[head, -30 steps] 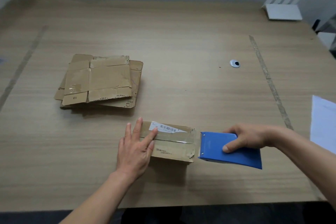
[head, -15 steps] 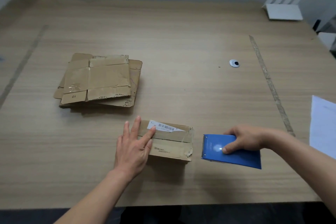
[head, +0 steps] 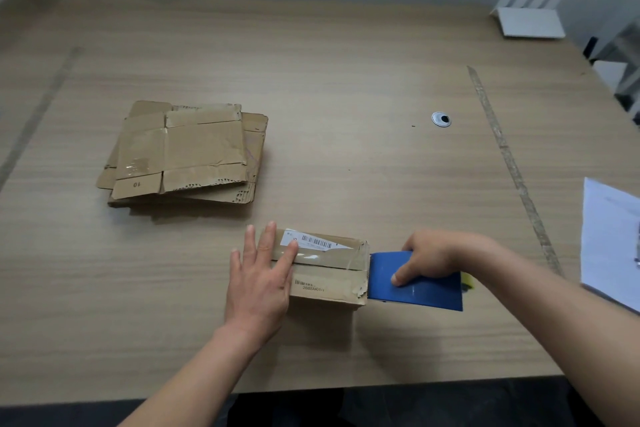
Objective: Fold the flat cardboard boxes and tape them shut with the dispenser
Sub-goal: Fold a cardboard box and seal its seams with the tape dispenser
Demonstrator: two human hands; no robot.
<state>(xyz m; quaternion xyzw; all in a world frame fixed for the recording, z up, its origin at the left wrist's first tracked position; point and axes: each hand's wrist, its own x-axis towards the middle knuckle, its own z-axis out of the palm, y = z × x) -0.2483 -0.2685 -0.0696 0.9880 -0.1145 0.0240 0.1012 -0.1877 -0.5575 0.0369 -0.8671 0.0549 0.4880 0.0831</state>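
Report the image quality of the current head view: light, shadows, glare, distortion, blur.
Head view: soft, even overhead light; a faint shadow lies under the flat cardboard stack and in front of the folded box; small glare spots on the clear tape over the box top; wide-angle bending curves the table edges; the left hand, right hand and blue dispenser are sharp, corners slightly soft.

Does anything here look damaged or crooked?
Yes. The folded box has a torn, ragged near-right corner beside the blue dispenser. The flat boxes lie in an uneven stack, their edges frayed.
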